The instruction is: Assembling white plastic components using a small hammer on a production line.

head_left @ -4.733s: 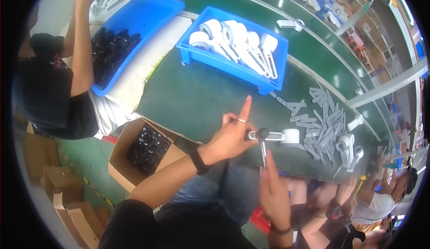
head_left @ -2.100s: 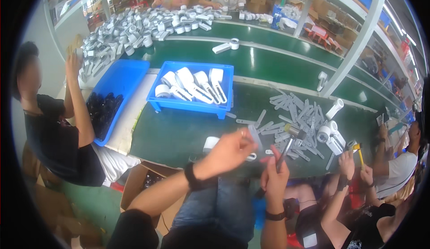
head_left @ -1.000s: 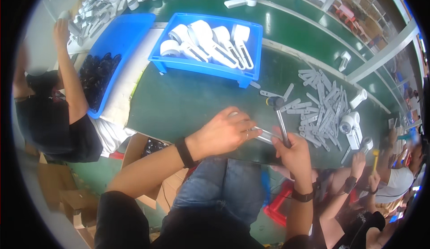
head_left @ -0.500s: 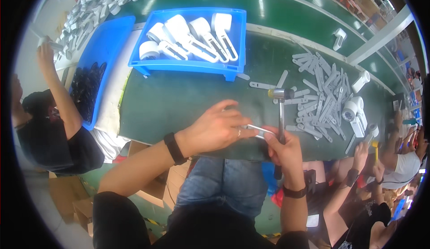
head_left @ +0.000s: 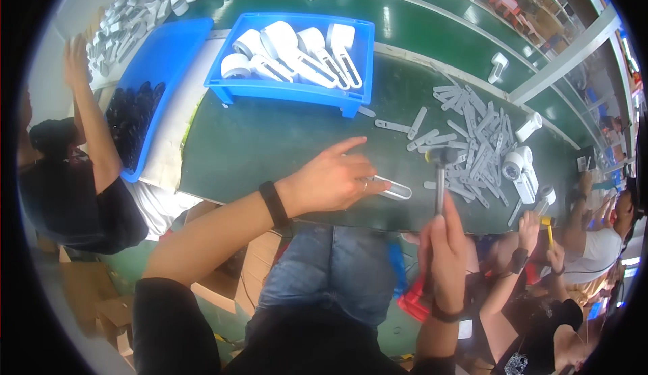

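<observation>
My left hand (head_left: 331, 180) is closed over a white part with a long handle (head_left: 395, 189), its index finger stretched out. A grey insert appears to lie in the slot of the handle, which sticks out past the fingers near the table's front edge. The part's other end is hidden under the hand. In my right hand (head_left: 442, 243) is a hammer (head_left: 440, 186), held upright by its handle. The hammer's head (head_left: 442, 157) is above the table, to the right of the handle and apart from it.
A raised blue bin (head_left: 290, 90) holds several white handled parts. Grey strips (head_left: 482, 149) are heaped at right, beside white parts (head_left: 520, 171). A blue tray (head_left: 162, 58) with black pieces stands at left. Co-workers sit on both sides, one holding a yellow hammer (head_left: 550, 230).
My right hand has let go of the white part's end and moved right and down with the hammer. The left hand keeps hold of the part, now lower against the table.
</observation>
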### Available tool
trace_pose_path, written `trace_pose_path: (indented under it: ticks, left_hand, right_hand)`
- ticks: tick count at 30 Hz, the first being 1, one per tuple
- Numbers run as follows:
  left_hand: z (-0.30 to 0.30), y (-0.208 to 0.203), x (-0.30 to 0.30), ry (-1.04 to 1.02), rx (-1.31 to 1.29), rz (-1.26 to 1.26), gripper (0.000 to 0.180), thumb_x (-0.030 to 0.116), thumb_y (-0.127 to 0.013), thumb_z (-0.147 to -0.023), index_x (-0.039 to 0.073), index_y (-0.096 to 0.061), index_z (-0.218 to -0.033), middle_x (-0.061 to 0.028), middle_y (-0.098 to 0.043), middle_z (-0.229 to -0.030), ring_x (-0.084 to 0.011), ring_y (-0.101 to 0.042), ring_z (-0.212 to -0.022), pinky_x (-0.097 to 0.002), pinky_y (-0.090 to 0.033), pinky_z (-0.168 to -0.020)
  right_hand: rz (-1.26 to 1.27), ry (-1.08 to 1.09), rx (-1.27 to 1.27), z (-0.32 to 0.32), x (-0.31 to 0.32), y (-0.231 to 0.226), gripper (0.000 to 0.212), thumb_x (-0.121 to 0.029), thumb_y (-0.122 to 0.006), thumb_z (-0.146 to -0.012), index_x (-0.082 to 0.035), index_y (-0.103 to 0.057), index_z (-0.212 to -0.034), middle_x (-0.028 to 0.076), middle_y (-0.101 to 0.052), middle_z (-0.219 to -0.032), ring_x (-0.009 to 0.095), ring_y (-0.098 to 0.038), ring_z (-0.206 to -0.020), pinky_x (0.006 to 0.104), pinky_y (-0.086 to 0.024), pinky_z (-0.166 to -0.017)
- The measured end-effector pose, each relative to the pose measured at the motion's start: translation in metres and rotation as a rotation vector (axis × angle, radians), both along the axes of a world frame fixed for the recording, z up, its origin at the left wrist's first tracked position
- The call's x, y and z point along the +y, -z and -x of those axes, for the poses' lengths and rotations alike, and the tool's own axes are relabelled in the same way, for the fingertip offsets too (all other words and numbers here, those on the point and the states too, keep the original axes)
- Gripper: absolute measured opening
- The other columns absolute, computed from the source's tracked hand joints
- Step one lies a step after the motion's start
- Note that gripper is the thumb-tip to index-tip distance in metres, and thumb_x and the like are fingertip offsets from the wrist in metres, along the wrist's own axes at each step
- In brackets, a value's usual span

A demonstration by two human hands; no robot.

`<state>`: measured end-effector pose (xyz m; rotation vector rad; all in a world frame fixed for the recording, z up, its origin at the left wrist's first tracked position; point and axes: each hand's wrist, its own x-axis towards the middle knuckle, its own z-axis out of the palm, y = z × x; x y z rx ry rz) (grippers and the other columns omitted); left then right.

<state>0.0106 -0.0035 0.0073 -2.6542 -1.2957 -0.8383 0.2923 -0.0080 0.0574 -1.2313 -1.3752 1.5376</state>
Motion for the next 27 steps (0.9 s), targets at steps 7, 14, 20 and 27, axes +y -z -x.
trace_pose_path:
  ticks: [7,14,20,27]
  left_hand:
    - [0.0,0.001,0.003,0.016,-0.08,0.006,0.035,0.014,-0.071,-0.089,0.022,-0.081,-0.121,0.0002,-0.069,-0.094,-0.0181,-0.069,-0.098,-0.0502,-0.044,-0.122]
    - [0.001,0.003,0.004,0.019,-0.054,-0.031,0.038,0.015,-0.07,-0.086,0.022,-0.081,-0.122,0.0003,-0.069,-0.092,-0.0182,-0.069,-0.098,-0.0497,-0.041,-0.124]
    - [0.001,-0.002,0.006,0.01,-0.062,-0.003,0.037,0.015,-0.068,-0.09,0.024,-0.081,-0.124,0.0001,-0.069,-0.091,-0.0188,-0.069,-0.097,-0.0493,-0.042,-0.123]
    - [-0.001,-0.008,0.003,-0.021,-0.167,0.112,0.032,0.016,-0.072,-0.088,0.016,-0.081,-0.119,-0.0023,-0.068,-0.087,-0.0222,-0.067,-0.102,-0.0494,-0.037,-0.127]
  right_hand:
    - [-0.155,0.012,-0.232,-0.023,-0.055,-0.01,0.053,-0.017,-0.044,-0.115,-0.001,-0.04,-0.165,-0.004,-0.05,-0.064,0.003,-0.044,-0.055,0.0221,-0.035,-0.05]
    - [-0.128,-0.164,-0.529,-0.019,-0.048,-0.008,0.053,-0.019,-0.046,-0.113,-0.009,-0.042,-0.166,0.005,-0.052,-0.063,0.011,-0.052,-0.056,0.0315,-0.044,-0.054]
    - [-0.19,-0.08,-0.483,-0.026,-0.051,0.003,0.055,-0.021,-0.048,-0.112,-0.011,-0.041,-0.166,0.008,-0.056,-0.064,0.015,-0.054,-0.054,0.0348,-0.045,-0.053]
    - [-0.136,-0.158,-0.479,-0.024,-0.049,0.011,0.052,-0.022,-0.046,-0.114,-0.009,-0.043,-0.165,0.001,-0.055,-0.065,0.009,-0.054,-0.058,0.0298,-0.043,-0.054]
